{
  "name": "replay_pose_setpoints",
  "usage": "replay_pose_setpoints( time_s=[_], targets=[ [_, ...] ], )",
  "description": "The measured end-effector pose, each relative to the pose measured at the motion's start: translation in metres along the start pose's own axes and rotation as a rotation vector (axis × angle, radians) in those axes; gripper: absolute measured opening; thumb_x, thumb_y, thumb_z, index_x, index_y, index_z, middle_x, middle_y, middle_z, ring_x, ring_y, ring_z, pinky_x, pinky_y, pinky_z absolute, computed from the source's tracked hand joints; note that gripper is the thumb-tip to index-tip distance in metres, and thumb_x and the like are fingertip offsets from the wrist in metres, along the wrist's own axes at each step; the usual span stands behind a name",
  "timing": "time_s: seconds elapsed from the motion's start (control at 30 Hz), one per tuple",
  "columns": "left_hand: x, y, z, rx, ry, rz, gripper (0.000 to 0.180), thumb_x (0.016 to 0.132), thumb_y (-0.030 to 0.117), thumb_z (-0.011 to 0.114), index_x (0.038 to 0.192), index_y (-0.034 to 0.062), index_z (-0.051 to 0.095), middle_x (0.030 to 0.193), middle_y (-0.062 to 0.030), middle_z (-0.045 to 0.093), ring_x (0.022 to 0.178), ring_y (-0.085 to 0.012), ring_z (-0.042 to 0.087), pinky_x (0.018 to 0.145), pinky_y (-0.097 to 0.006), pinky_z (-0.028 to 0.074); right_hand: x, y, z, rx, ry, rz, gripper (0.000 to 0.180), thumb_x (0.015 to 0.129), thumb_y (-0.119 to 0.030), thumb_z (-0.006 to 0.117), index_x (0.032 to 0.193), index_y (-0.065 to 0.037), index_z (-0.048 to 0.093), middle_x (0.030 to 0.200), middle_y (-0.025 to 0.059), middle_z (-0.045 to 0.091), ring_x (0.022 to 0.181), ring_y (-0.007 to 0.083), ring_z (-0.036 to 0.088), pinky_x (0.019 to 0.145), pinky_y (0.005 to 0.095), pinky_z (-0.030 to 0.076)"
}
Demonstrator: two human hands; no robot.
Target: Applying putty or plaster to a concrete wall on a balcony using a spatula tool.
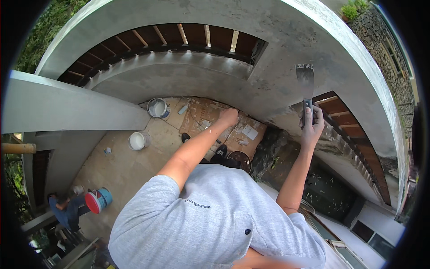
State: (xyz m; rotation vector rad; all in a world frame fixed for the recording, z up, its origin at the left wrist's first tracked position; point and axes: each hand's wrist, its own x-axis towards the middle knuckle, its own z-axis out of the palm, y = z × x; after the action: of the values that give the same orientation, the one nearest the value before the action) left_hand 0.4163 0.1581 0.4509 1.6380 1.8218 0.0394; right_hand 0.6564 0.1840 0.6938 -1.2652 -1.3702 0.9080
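My right hand (312, 123) is raised at the right, its fingers wrapped round the dark handle of a putty knife (305, 80). The blade points away from me, in front of the grey plastered wall (277, 49), and grey smears mark its end. Whether the blade touches the wall I cannot tell. Grey dust covers my fingers. My left hand (229, 116) is closed near the foot of the wall, above the cardboard on the floor. Its fingers curl away from view, hiding anything inside them.
Two buckets of whitish material, one (158, 108) by the wall and one (138, 141) nearer, stand left of flattened cardboard (201, 110). A round lidded can (239, 160) sits by my feet. At lower left, another person (67, 210) is beside a red-and-blue bucket (98, 200). Slatted openings (179, 38) pierce the wall.
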Motion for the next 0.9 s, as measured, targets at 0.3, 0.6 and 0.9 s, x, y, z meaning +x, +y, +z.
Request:
replay_pose_setpoints(
  time_s=[0.3, 0.6, 0.9],
  targets=[
    [0.01, -0.062, 0.037, -0.334, 0.03, -0.096, 0.018, 0.081, 0.016, 0.061, 0.097, 0.0089, 0.067, 0.096, -0.0176, 0.066, 0.096, -0.0346, 0.062, 0.082, -0.046, 0.049, -0.06, 0.035, -0.008, 0.0, -0.111, 0.342, 0.014, 0.097, -0.017, 0.054, 0.094, -0.004, 0.054, 0.07, 0.0021, 0.058, 0.05, 0.0051, 0.044, 0.045, 0.0191, 0.031],
    [0.088, -0.021, 0.001, -0.502, 0.387, 0.107, 0.061, 0.078, 0.011, 0.058, 0.134, -0.0019, 0.038, 0.133, -0.0266, 0.042, 0.123, -0.0402, 0.043, 0.103, -0.043, 0.038, -0.101, 0.051, -0.012, -0.049, -0.167, 0.53, 0.013, 0.096, -0.015, 0.053, 0.094, -0.003, 0.054, 0.069, 0.0025, 0.058, 0.049, 0.0059, 0.045, 0.044, 0.0203, 0.033],
    [0.145, 0.027, -0.006, -0.812, 0.418, 0.156, 0.071, 0.078, 0.012, 0.058, 0.142, -0.0015, 0.029, 0.142, -0.0283, 0.03, 0.13, -0.0424, 0.034, 0.105, -0.045, 0.035, -0.122, 0.048, -0.032, -0.122, -0.092, 0.591, 0.013, 0.097, -0.016, 0.051, 0.092, -0.004, 0.053, 0.07, 0.003, 0.058, 0.048, 0.007, 0.045, 0.043, 0.0206, 0.034]
  ],
)
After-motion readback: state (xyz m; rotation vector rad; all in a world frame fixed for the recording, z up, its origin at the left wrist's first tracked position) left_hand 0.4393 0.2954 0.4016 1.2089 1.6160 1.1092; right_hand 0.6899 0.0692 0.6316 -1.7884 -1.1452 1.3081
